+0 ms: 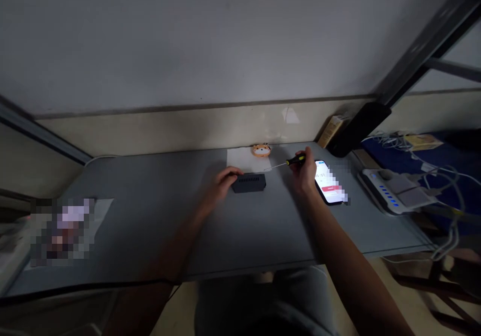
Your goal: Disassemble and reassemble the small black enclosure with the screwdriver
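Black box point(248, 183); slotted top edge; left hand point(224, 181) touching

The grey desk point(150, 240) supports a black slotted box point(248, 183), a white sheet point(240, 158), an orange animal-faced item point(261, 150), a lit phone point(330, 183), and a multi-port power strip point(387, 190), apparently overhanging the right edge.

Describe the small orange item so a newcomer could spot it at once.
Find the grey desk along the wall. A white sheet lies near its back edge, and the item sits at that sheet's far right corner. Unlike the dark box nearer the person, it is orange with an animal face.
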